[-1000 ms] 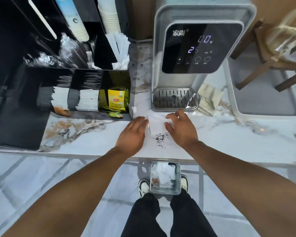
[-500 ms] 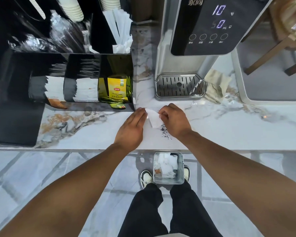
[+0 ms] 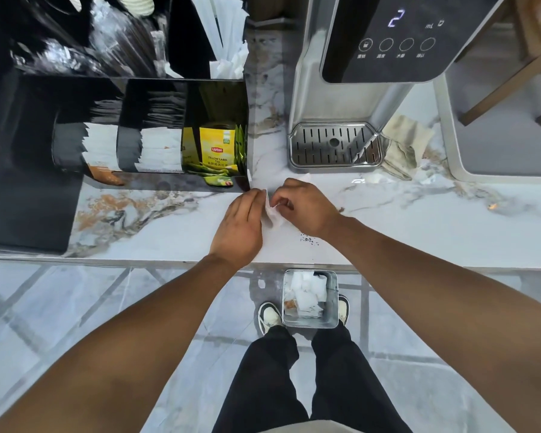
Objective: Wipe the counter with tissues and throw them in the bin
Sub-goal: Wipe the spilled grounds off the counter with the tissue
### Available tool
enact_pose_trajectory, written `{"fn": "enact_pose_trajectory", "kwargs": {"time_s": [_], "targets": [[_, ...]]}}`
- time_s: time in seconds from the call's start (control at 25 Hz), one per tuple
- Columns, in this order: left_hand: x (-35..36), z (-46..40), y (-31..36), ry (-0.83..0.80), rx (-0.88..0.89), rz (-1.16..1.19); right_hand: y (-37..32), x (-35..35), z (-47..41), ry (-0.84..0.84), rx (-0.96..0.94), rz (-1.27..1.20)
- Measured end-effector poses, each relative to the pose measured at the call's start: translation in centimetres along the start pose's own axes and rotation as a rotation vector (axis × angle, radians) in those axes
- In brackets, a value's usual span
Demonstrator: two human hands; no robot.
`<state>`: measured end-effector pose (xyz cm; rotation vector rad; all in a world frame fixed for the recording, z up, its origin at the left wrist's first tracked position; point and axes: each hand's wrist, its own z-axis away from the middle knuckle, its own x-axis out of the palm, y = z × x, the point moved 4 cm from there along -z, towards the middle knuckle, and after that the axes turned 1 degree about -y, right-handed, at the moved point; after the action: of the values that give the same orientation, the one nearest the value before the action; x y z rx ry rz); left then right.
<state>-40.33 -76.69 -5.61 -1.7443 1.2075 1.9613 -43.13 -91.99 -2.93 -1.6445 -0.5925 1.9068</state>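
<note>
A white tissue [image 3: 272, 212] sits between the two hands near the front edge of the marble worktop [image 3: 419, 220], crumpled into a small fold. The right hand [image 3: 306, 206] has its fingers curled together and pinched on the tissue's upper part; the left hand [image 3: 239, 225] lies flatter, its fingertips touching the tissue's left side, though whether it truly grips or only steadies cannot be told. Just beside the right wrist, closer to the front edge, a scatter of dark crumbs [image 3: 309, 239] lies on the marble, not yet covered by the tissue.

The step in hand looks like gathering or folding the tissue into a pad before wiping. The next move calls for pressing the pad down beyond the crumbs and sweeping them together without pushing them off the front edge, then closing the tissue around them.

The bin [image 3: 310, 321], a small square metal one, stands on the floor straight below the front edge, between the person's shoes, already holding several used white tissues. Dropping the tissue there needs only a short carry over the edge.

Behind the hands, toward the back of the worktop, stands a water dispenser [image 3: 341, 73] with a metal drip tray [image 3: 334, 145]; a folded cloth [image 3: 403, 145] lies just beside the tray's right side. On the left, a black organiser [image 3: 28, 198] holds white sachets and yellow Lipton tea bags [image 3: 217, 148].
</note>
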Motion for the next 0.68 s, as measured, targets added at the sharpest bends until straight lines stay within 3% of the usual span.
{"fn": "enact_pose_trajectory", "kwargs": {"time_s": [0.12,0.28,0.48,0.68], "targets": [[0.0,0.1,-0.2,0.014,0.023,-0.006,-0.7,0.8,1.1,-0.167,-0.132,0.029],[0.1,-0.2,0.0,-0.026,0.027,-0.046,0.7,-0.9,1.5,-0.400,-0.045,0.106],[-0.1,-0.2,0.1,-0.046,0.032,-0.065,-0.3,-1.6,-0.2,-0.182,-0.075,0.075],[0.1,-0.2,0.0,-0.059,0.056,-0.069,-1.2,1.3,1.5,-0.183,-0.234,-0.001]]}}
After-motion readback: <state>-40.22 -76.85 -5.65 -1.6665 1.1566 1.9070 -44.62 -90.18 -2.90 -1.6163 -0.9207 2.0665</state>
